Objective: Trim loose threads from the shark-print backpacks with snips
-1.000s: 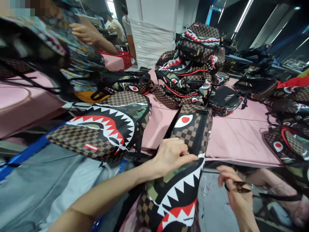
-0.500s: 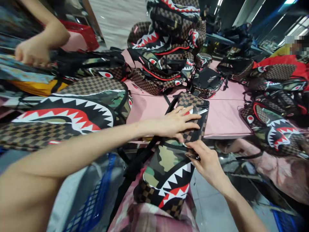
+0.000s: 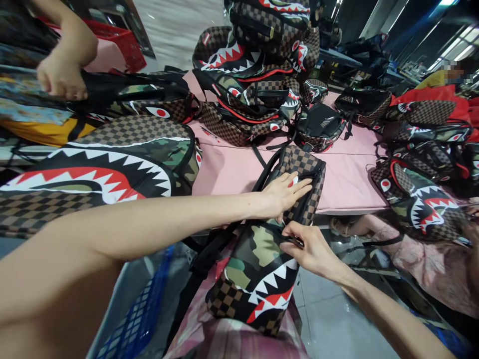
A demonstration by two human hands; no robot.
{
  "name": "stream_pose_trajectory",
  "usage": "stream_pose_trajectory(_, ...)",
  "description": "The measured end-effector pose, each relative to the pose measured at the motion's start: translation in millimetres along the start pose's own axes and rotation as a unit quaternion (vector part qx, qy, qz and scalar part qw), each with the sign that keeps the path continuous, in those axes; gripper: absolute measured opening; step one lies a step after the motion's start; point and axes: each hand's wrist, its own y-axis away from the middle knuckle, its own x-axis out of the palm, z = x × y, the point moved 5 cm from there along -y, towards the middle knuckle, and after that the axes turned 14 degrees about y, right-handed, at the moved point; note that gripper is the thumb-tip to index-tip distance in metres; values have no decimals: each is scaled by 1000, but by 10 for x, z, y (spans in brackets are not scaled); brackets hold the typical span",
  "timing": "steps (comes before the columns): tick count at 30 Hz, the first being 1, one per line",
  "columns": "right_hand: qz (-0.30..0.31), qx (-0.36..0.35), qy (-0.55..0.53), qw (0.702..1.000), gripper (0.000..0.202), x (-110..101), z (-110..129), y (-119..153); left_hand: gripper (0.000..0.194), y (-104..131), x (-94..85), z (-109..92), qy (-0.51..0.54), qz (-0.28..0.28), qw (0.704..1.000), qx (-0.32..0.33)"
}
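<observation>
Beginning at the upper left, a co-worker's hand (image 3: 62,77) is positioned near a red crate (image 3: 129,47). Below it, at the left, a large shark-mouth backpack (image 3: 149,157) lies flat with its printed panel facing up. A blue lattice basket (image 3: 136,319) occupies the lower left, partly hidden by the person's left forearm.

At the centre, the camouflage-and-check backpack (image 3: 258,249) is tilted: its lower end rests on plaid cloth (image 3: 232,344), and its upper end lies at the front edge of the pink table (image 3: 348,184). The left hand (image 3: 286,197) lies palm down on the checked upper section, fingers extended, partly covering the eye print; it grasps nothing. A stack of backpacks (image 3: 254,55) stands at upper centre.

Just right of centre, the right hand (image 3: 309,247) is at the backpack's right edge, fingers curled closely around a small dark item (image 3: 297,243). The item cannot be identified, nor whether the fingertips also pinch the edge.

At the right, another shark-print backpack (image 3: 406,202) lies above a co-worker's pink garment (image 3: 411,264).
</observation>
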Motion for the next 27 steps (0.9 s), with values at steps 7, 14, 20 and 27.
stream_pose_trajectory(7, -12, -53, -149, 987, 16, 113, 54, -7, 86, 341, -98, 131, 72, -114, 990, 38)
stream_pose_trajectory(14, -9, -119, 21, 993, 20, 0, 151, 246, 36, 1216, -27, -122, 202, -136, 966, 86)
stream_pose_trajectory(20, -17, -199, 218, 955, 27, 178, 203, 422, 10, 1483, 282, -392, 172, -213, 962, -6)
stream_pose_trajectory(27, -86, -259, 300, 914, 20, 355, 275, 481, 19, 1713, 420, -555, 22, -394, 917, -62)
